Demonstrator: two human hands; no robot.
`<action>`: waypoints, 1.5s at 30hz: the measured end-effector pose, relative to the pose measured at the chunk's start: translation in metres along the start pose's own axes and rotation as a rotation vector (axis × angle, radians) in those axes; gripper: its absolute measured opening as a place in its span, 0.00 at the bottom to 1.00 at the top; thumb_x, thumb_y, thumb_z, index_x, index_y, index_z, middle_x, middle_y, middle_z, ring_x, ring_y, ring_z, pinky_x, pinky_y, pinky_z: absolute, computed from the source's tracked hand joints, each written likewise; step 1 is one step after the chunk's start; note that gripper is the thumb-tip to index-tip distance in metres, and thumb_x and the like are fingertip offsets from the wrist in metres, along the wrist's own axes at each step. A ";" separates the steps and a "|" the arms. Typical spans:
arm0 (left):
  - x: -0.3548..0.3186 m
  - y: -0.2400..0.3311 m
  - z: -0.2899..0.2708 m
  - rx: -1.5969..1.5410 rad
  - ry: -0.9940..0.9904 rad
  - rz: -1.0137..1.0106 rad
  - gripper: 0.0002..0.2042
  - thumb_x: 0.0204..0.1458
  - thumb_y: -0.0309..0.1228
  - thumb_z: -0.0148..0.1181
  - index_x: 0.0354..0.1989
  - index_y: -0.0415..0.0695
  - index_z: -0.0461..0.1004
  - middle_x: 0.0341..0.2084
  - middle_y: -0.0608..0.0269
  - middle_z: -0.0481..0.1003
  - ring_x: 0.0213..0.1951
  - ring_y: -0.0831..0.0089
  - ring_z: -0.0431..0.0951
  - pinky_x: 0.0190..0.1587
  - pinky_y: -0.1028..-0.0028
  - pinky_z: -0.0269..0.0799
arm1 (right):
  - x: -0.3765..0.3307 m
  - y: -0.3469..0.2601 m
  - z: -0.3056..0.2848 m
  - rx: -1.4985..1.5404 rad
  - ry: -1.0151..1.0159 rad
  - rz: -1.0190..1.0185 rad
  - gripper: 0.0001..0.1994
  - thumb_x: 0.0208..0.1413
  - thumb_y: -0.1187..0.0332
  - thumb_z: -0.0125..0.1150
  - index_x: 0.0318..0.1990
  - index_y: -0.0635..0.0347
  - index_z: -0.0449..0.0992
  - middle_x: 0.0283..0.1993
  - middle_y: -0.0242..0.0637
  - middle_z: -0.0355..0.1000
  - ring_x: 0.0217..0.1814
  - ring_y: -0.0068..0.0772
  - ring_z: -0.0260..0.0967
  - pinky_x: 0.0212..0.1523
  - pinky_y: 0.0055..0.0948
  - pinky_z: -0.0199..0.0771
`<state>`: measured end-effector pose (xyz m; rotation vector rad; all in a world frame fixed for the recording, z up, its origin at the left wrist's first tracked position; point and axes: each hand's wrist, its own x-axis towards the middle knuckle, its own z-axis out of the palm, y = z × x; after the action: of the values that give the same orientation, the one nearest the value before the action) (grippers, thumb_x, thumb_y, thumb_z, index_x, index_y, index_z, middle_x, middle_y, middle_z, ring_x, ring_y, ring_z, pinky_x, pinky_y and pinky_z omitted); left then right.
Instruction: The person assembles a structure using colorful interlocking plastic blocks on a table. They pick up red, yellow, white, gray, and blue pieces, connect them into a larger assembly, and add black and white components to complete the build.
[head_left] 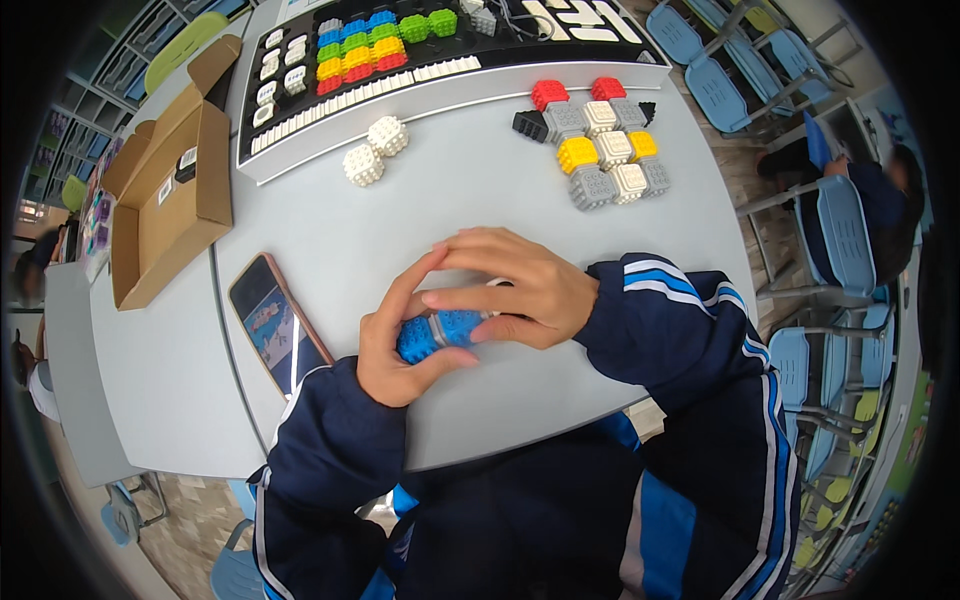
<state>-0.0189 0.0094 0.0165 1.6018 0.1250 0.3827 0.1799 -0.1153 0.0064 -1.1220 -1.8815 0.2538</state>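
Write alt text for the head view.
Both hands, left hand and right hand, grip blue studded blocks over a grey table. A phone lies to the left, a cardboard box beyond it, and a multicoloured block cluster farther off.

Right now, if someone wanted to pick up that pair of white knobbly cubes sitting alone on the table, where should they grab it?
Probably from straight above, fingers pinching the long sides of the white cube pair. The two cubes sit joined side by side on the grey table, with bare space all around, so nothing blocks a top-down pinch across the narrow width.
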 end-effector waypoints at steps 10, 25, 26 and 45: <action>-0.001 -0.009 0.007 0.439 0.160 0.037 0.40 0.45 0.17 0.73 0.70 0.39 0.61 0.52 0.48 0.79 0.54 0.64 0.80 0.59 0.68 0.73 | 0.002 -0.001 -0.018 -0.257 0.104 0.073 0.22 0.50 0.66 0.73 0.54 0.58 0.79 0.59 0.45 0.72 0.63 0.48 0.69 0.61 0.46 0.68; 0.002 -0.001 0.005 0.404 -0.029 0.060 0.44 0.44 0.19 0.73 0.72 0.39 0.58 0.68 0.42 0.62 0.70 0.53 0.64 0.70 0.62 0.59 | 0.022 0.077 -0.232 -0.820 0.412 0.562 0.10 0.59 0.66 0.66 0.47 0.54 0.85 0.49 0.44 0.81 0.51 0.44 0.79 0.54 0.36 0.74; 0.003 0.000 0.005 0.420 -0.052 0.107 0.45 0.43 0.20 0.73 0.73 0.39 0.57 0.70 0.41 0.59 0.72 0.52 0.61 0.71 0.61 0.57 | 0.021 0.094 -0.246 -0.844 0.336 0.561 0.10 0.60 0.65 0.66 0.47 0.52 0.85 0.50 0.44 0.81 0.52 0.46 0.78 0.56 0.38 0.74; -0.004 -0.008 0.003 0.462 0.123 0.012 0.42 0.43 0.18 0.72 0.71 0.40 0.59 0.64 0.46 0.69 0.67 0.54 0.69 0.68 0.63 0.62 | 0.000 0.200 -0.268 -0.930 0.032 0.758 0.13 0.58 0.58 0.69 0.49 0.44 0.82 0.47 0.45 0.81 0.52 0.52 0.77 0.55 0.40 0.75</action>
<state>-0.0206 0.0058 0.0081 2.0338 0.3157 0.4854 0.5092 -0.0698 0.0461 -2.4300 -1.4513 -0.2710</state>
